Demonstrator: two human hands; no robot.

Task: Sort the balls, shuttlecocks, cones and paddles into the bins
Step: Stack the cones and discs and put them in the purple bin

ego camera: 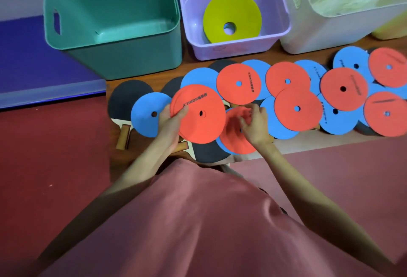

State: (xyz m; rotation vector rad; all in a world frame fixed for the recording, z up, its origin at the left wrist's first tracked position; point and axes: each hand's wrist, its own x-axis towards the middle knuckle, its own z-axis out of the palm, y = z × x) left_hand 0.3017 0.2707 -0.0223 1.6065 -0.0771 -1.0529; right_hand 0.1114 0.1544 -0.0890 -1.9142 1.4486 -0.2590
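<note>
Several flat red and blue disc cones lie overlapping on the floor in front of the bins. My left hand [170, 120] grips the edge of a small stack of red cones [198, 114] held above the pile. My right hand [253, 123] has its fingers curled on another red cone [233, 131] lying on the pile; it is blurred. Black paddles [123, 100] with wooden handles lie under the cones at the left. The purple bin [275, 36] holds a yellow-green cone [231, 16]. The teal bin [72, 41] shows nothing inside.
A white bin [330, 32] at the back right holds white shuttlecocks. A yellow container [389, 30] stands behind it at the far right. A purple mat [33, 67] lies to the left. My pink shirt fills the lower part of the view.
</note>
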